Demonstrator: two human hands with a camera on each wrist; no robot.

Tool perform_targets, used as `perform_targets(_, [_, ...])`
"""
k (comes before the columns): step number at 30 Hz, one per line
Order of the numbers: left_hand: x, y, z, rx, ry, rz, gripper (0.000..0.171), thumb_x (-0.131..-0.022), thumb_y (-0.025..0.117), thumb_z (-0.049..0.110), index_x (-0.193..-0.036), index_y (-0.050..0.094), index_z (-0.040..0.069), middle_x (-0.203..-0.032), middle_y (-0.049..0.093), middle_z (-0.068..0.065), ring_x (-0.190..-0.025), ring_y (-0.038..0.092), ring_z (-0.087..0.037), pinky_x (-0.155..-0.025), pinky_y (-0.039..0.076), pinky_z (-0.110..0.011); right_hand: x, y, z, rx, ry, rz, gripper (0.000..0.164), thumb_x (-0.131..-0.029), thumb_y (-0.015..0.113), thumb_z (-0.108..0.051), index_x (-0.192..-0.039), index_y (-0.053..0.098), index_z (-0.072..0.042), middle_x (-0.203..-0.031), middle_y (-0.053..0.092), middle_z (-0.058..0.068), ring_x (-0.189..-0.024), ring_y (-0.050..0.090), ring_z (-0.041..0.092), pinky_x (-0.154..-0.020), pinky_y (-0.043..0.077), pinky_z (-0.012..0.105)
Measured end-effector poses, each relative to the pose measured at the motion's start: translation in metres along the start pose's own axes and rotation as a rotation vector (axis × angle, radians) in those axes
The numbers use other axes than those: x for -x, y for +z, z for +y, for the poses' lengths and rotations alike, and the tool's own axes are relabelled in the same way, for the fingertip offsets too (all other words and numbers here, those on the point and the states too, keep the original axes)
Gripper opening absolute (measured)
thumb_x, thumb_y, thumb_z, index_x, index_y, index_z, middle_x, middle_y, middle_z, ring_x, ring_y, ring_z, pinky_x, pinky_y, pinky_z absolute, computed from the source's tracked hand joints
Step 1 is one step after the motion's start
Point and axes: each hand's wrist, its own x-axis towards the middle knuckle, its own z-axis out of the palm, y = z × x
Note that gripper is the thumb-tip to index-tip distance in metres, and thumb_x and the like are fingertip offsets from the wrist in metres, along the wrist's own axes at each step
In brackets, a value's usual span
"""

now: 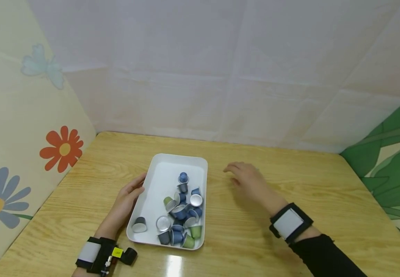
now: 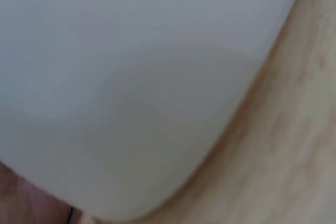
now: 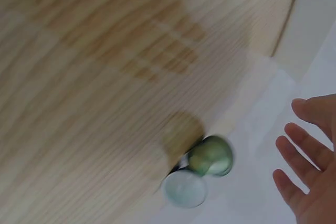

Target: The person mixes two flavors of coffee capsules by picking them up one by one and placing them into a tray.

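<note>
A white tray [image 1: 151, 200] lies on the wooden table, with several coffee capsules in blue, green and grey heaped mainly on its right side. At the tray's left rim my left hand [image 1: 128, 198] grips it, the thumb at the edge and the fingers along the outer side. In the left wrist view, the tray's pale wall [image 2: 157, 103] fills most of the picture. My right hand [image 1: 246, 181] hovers right of the tray with its fingers extended. Apart from its fingertips, a green capsule [image 3: 211, 156] and a pale round capsule lid [image 3: 185, 188] show in the right wrist view.
A grey capsule [image 1: 139, 225] sits by itself in the tray's lower left corner. The wooden table [image 1: 272, 246] extends on both sides of the tray. A pale cloth backdrop [image 1: 220, 77] rises behind it, with a flowered panel [image 1: 13, 115] at left.
</note>
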Motion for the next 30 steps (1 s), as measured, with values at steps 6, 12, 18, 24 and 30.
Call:
perform_targets(6, [0.001,0.001,0.000,-0.008,-0.010,0.005,0.050,-0.105,0.040,0.014,-0.154,0.034,0.009,-0.159,0.031,-0.008,-0.144,0.030,-0.024,-0.111,0.031,-0.037,0.006,0.000,0.025,-0.034,-0.023,-0.047,0.037,-0.078,0.070,0.013,-0.113,0.068,-0.002,-0.115,0.067,0.016,-0.105,0.062,0.035,-0.091,0.049,0.051])
perform_targets(12, [0.002,0.001,0.001,0.016,-0.015,0.003,0.050,-0.105,0.041,0.013,-0.154,0.034,0.008,-0.159,0.031,-0.009,-0.143,0.031,-0.024,-0.104,0.037,-0.024,0.010,0.000,0.040,-0.004,0.008,-0.131,0.035,-0.082,0.078,-0.001,-0.116,0.067,-0.002,-0.117,0.066,0.017,-0.108,0.061,0.035,-0.095,0.047,0.051])
perform_targets(18, [0.002,0.001,0.003,0.003,-0.010,0.004,0.050,-0.105,0.041,0.014,-0.154,0.033,0.008,-0.159,0.031,-0.009,-0.144,0.030,-0.024,-0.104,0.036,-0.021,0.012,0.000,0.051,0.008,0.028,-0.183,0.037,-0.080,0.080,0.000,-0.114,0.069,-0.003,-0.113,0.067,0.014,-0.105,0.062,0.033,-0.094,0.048,0.050])
perform_targets(24, [0.003,0.002,0.003,0.032,-0.003,0.003,0.050,-0.105,0.041,0.012,-0.154,0.033,0.007,-0.159,0.030,-0.012,-0.142,0.031,-0.026,-0.094,0.040,-0.013,0.015,0.001,0.058,0.007,0.025,-0.206,0.035,-0.078,0.078,0.006,-0.111,0.070,-0.004,-0.110,0.068,0.012,-0.103,0.063,0.032,-0.093,0.049,0.049])
perform_targets(30, [0.003,0.002,0.003,0.038,0.005,-0.004,0.050,-0.105,0.042,0.012,-0.154,0.033,0.006,-0.159,0.030,-0.012,-0.142,0.031,-0.026,-0.093,0.040,-0.013,0.017,0.002,0.060,0.017,0.027,-0.210,0.036,-0.077,0.079,0.007,-0.109,0.071,-0.004,-0.108,0.068,0.011,-0.102,0.063,0.032,-0.093,0.048,0.050])
